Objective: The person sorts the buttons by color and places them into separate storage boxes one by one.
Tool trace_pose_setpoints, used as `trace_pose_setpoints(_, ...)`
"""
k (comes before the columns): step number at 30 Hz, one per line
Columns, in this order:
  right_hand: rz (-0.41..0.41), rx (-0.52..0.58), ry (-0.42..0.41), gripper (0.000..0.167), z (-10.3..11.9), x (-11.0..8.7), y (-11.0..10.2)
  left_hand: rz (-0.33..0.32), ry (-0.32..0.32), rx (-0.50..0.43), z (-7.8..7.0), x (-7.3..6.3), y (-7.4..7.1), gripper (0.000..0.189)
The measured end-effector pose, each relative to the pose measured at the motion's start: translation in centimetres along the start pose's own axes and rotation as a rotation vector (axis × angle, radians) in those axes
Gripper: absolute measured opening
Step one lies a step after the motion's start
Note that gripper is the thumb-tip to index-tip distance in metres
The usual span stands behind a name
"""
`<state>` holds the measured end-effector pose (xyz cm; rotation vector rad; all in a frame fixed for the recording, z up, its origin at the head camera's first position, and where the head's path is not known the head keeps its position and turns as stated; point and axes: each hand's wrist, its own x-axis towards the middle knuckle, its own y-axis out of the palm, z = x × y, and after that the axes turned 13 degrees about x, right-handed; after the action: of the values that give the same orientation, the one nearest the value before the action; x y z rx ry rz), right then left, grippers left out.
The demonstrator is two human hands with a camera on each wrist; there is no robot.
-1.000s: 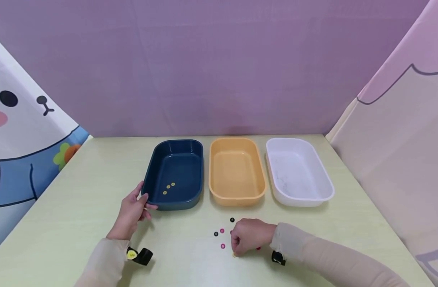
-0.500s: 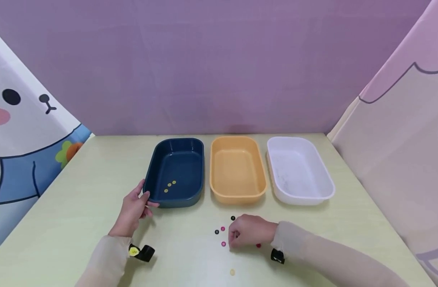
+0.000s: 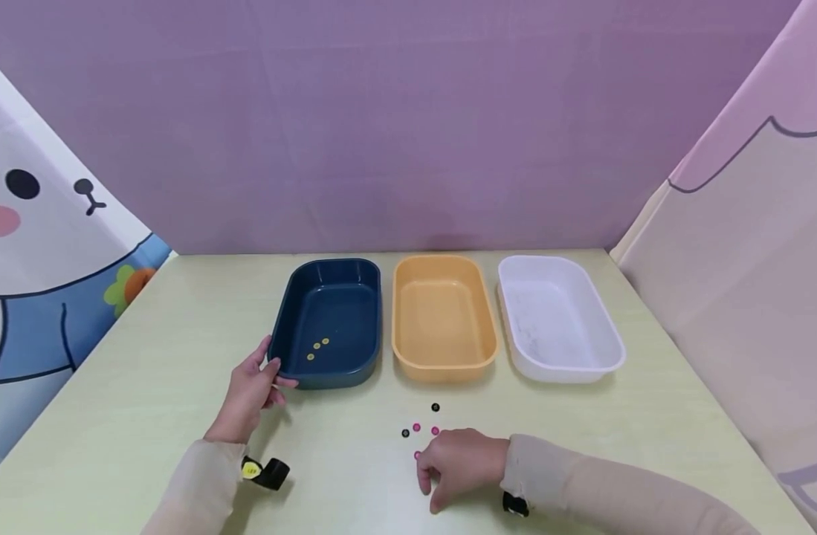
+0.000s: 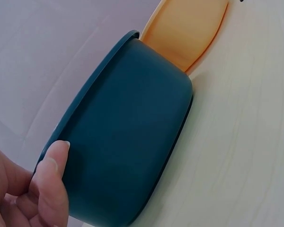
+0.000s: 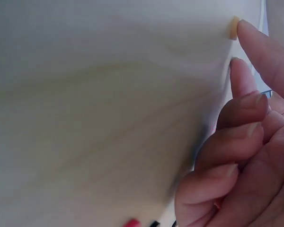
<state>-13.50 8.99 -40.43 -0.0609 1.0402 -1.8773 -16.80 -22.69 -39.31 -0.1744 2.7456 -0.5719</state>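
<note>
My left hand (image 3: 247, 390) grips the near left corner of the dark blue tray (image 3: 368, 378), thumb at its rim; the left wrist view shows a digit against the tray's outer wall (image 4: 128, 118). Three yellow buttons (image 3: 317, 345) lie inside it. My right hand (image 3: 464, 464) is low over the table, thumb and forefinger apart and the other fingers curled. In the right wrist view a yellow button (image 5: 234, 28) stands right at the thumb's tip; in the head view the hand hides it. Black buttons (image 3: 405, 433) and pink buttons (image 3: 435, 431) lie just beyond the hand.
To the right of the blue tray stand an orange tray (image 3: 444, 374) and a white tray (image 3: 569, 376), side by side. A purple cloth (image 3: 408, 134) hangs behind the table (image 3: 181, 319), with printed cloths at both sides.
My right hand first drew back from the yellow button, which slid nearer the person, then moved down toward it, spreading thumb and forefinger. My left hand stays on the blue tray.
</note>
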Motion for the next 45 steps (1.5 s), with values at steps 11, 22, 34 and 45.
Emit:
trace_pose_setpoints(11,0.012,-0.074,-0.011,0.021,-0.1,-0.6,-0.2,0.001,0.002,0.001,0.1,0.0,0.0,0.058)
trace_pose_setpoints(22,-0.176,0.026,0.036,0.011,-2.5,0.0,-2.6,-0.001,0.010,0.001,-0.1,0.1,-0.1,0.057)
trace_pose_setpoints(34,-0.141,0.154,0.079,0.014,-3.0,-0.2,-2.3,0.000,0.014,0.005,0.0,0.0,-0.1,0.057)
trace_pose_setpoints(45,-0.144,0.130,0.084,0.018,-2.6,-0.2,-2.5,-0.010,0.010,-0.001,-0.1,0.0,0.1,0.057)
